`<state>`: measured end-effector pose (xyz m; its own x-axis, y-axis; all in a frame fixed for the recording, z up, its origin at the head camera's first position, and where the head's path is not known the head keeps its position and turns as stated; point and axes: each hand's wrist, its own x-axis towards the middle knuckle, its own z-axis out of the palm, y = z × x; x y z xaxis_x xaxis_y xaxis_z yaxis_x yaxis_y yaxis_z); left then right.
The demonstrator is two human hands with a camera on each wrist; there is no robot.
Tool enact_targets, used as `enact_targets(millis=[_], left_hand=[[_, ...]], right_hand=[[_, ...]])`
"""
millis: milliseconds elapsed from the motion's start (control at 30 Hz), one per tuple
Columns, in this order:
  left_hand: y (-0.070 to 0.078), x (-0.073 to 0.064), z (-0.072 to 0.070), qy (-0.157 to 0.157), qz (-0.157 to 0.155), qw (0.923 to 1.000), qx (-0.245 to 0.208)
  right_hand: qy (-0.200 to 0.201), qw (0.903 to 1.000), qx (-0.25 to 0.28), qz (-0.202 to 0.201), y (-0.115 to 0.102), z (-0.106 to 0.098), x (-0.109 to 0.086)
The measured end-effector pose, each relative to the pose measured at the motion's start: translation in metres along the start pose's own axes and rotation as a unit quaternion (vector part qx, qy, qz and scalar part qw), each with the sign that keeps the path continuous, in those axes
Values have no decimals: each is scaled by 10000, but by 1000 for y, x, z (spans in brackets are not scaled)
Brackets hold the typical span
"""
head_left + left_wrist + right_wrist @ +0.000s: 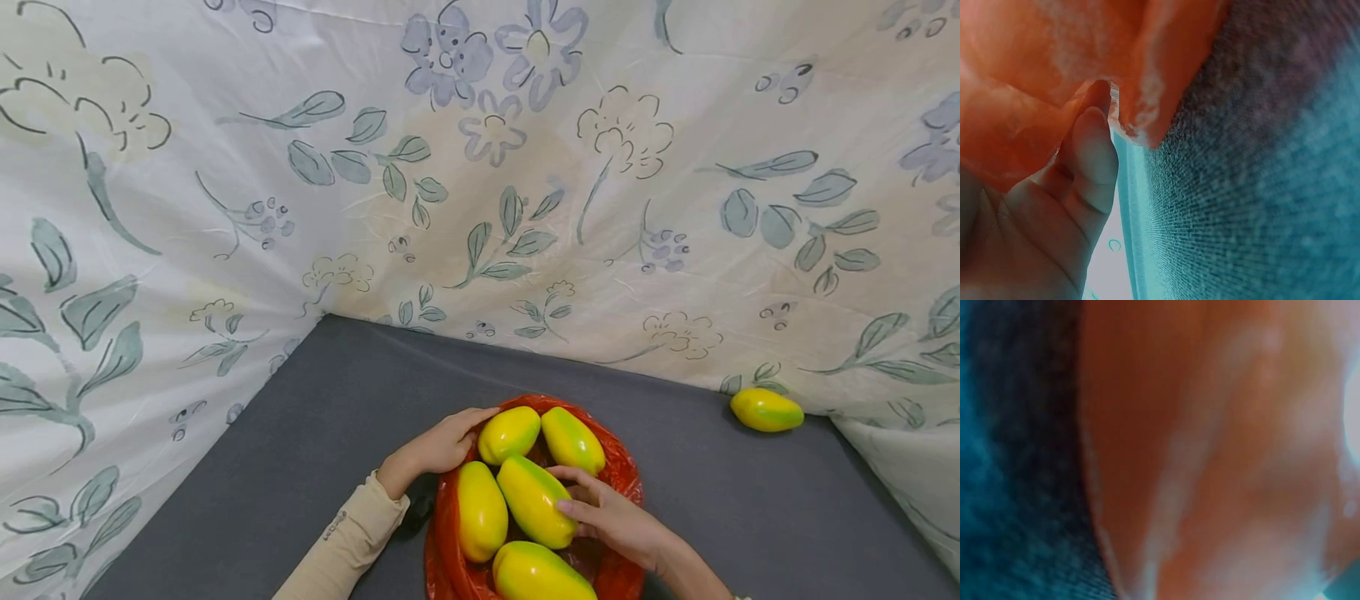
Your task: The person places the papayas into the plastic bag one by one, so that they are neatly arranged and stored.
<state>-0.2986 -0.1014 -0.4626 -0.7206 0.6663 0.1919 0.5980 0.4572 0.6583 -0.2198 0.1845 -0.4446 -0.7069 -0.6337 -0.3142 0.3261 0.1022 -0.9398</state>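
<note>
A red plastic bag (624, 467) stands with its mouth wide and several yellow-green mangoes inside. My left hand (442, 442) holds the bag's far left rim, beside a mango (508, 435). In the left wrist view its fingers (1094, 153) lie against the translucent bag. Over the bag's right side, my right hand (618, 517) grips the right end of the middle mango (534, 500), thumb and fingers round it. Around that fruit lie a left mango (482, 510), a far mango (572, 439) and a near mango (542, 573). Blurred red plastic (1141, 425) fills much of the right wrist view.
One more mango (767, 409) lies at the back right of the dark grey table (352, 392), by the floral cloth (525, 250) that walls the back and sides. A small black object (417, 510) sits beneath the left wrist, partly hidden.
</note>
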Motion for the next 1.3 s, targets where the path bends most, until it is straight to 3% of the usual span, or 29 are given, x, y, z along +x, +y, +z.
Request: enact_targets(millis=[333, 867, 1200, 1300], left_hand=[[0, 1, 1, -55, -51, 10000, -40], [2, 1, 1, -72, -115, 9999, -85], [1, 1, 1, -64, -74, 9999, -28], [1, 0, 1, -46, -68, 10000, -25]], right_hand=[[16, 9996, 77, 257, -2, 0, -2], [-40, 9972, -487, 563, -4, -10, -7], [-236, 9983, -70, 525, -1, -12, -6], [-5, 9988, 12, 485, 0, -11, -5]])
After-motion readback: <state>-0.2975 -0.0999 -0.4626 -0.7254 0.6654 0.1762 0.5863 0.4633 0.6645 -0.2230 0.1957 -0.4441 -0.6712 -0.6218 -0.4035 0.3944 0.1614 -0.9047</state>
